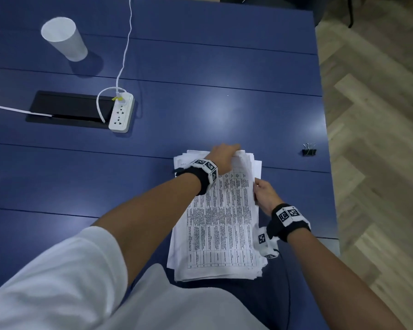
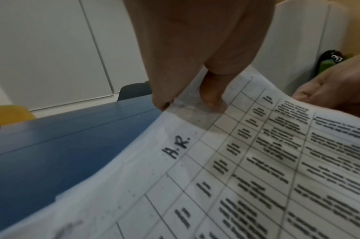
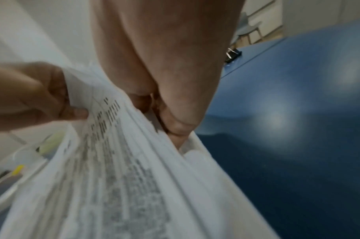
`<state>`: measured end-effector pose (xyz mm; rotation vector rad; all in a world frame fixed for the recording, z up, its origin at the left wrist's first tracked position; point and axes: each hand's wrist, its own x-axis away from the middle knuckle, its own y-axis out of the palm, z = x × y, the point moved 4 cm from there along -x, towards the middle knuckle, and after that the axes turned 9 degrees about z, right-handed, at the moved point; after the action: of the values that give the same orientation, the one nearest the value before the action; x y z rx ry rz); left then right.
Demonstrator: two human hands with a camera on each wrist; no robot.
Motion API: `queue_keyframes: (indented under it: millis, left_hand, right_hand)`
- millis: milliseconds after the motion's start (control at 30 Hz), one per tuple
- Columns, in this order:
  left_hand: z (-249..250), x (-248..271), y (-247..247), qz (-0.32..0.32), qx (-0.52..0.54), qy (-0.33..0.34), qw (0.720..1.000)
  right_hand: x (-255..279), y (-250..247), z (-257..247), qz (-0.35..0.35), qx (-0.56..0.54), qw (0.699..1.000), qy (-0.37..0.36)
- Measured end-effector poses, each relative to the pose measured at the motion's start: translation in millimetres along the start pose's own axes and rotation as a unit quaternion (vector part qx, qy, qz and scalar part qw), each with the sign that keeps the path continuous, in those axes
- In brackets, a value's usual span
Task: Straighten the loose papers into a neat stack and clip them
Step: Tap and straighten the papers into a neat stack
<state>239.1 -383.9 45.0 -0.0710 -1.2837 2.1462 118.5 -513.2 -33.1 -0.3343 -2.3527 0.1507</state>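
A paper cup (image 1: 63,42) and power strip (image 1: 121,113) sit far left on the blue desk (image 1: 224,91). The left hand (image 1: 223,154) pinches the far edge of the paper stack (image 1: 221,225) near the desk's front; the right hand (image 1: 265,195) grips its right edge. The binder clip (image 1: 309,150) lies well apart, right.

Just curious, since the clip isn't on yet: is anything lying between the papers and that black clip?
No. In the head view only bare blue table separates the papers from the clip, near the table's right edge.
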Motion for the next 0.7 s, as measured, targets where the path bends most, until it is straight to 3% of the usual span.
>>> queue_keyframes:
  millis: [100, 333, 467, 533, 600, 700]
  left_hand:
    - [0.0, -1.9, 5.6, 0.017, 0.02, -0.006, 1.0]
    - [-3.4, -5.0, 8.1, 0.031, 0.055, -0.005, 0.998]
    - [-37.4, 8.7, 2.9, 0.08, 0.024, -0.064, 0.995]
    - [-57.5, 20.6, 4.3, 0.062, -0.014, -0.113, 0.992]
    - [-65.8, 27.8, 9.0, 0.027, -0.052, -0.108, 0.992]
    - [-59.9, 28.0, 17.1, 0.001, -0.075, -0.07, 0.995]
  right_hand:
    - [4.6, 0.6, -3.2, 0.015, -0.096, 0.995, 0.021]
    - [2.4, -2.3, -5.6, -0.01, -0.08, 0.996, 0.028]
    - [-8.1, -25.7, -5.9, 0.099, -0.011, 0.993, -0.055]
    - [-17.5, -36.3, -5.7, 0.169, 0.071, 0.979, -0.091]
    - [-22.6, -39.1, -9.4, 0.197, 0.151, 0.963, -0.105]
    - [-25.2, -32.2, -17.2, 0.201, 0.14, 0.962, -0.118]
